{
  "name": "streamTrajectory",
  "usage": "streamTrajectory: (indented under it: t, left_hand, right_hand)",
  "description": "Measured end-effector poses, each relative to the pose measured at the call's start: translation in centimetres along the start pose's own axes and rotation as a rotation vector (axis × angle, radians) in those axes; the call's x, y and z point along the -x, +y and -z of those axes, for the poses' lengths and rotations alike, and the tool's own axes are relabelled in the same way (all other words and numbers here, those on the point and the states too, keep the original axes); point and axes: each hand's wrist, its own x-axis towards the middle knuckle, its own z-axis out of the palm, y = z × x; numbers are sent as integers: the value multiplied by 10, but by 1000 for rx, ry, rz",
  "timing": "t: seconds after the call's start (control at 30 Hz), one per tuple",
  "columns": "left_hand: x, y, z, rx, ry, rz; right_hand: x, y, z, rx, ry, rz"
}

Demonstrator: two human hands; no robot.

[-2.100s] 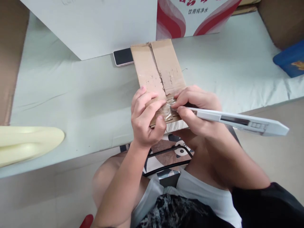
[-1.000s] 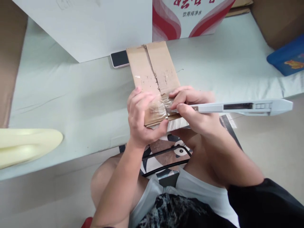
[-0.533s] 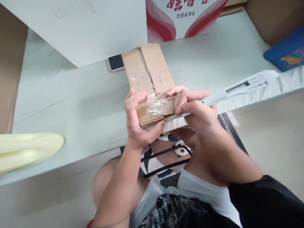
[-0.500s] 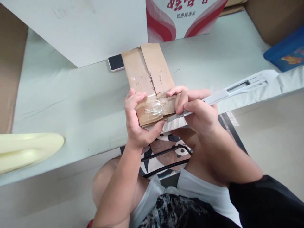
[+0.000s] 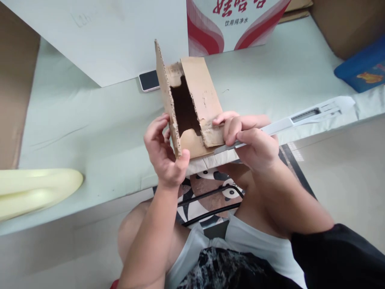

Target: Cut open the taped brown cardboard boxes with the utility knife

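A small brown cardboard box (image 5: 207,94) rests at the table's near edge with its left flap (image 5: 165,88) standing upright and its right flap lying down. The gap between them shows a dark inside. My left hand (image 5: 167,154) holds the raised flap's near end, fingers outside and thumb at its near corner. My right hand (image 5: 252,134) is closed around a white utility knife (image 5: 306,114), whose blade points left along the box's near right corner. Fingers of that hand also touch the right flap. What lies inside the box is too dark to make out.
A large white carton (image 5: 120,44) and a red-and-white printed carton (image 5: 234,30) stand behind the box. By the white carton lies a phone (image 5: 148,81). A pale yellow object (image 5: 39,192) is at left, a blue container (image 5: 363,64) at right.
The left flap has swung up from flat to upright, opening a gap in the box top. My left hand has shifted left with it. The right hand and knife have barely moved.
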Motion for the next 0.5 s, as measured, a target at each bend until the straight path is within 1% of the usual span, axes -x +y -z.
streamTrajectory:
  t: [0.2, 0.27, 0.3, 0.37, 0.43, 0.47, 0.5]
  left_hand:
    - [4, -7, 5, 96, 80, 120]
    - [0, -11, 6, 148, 157, 166]
    - [-4, -12, 7, 176, 216, 181]
    - [-17, -11, 14, 231, 349, 192]
    - [-31, -6, 28, 248, 415, 228]
    - [-36, -4, 38, 216, 405, 269]
    - [-41, -1, 48, 181, 363, 312]
  right_hand:
    - [-2, -1, 3, -30, -57, 41]
    - [-2, 0, 11, -39, -44, 75]
    - [-2, 2, 17, -16, -8, 87]
    - [-3, 4, 28, 87, 122, 104]
    - [-5, 6, 37, 198, 280, 126]
    - [-7, 6, 39, 216, 359, 162]
    - [-10, 6, 40, 204, 433, 216]
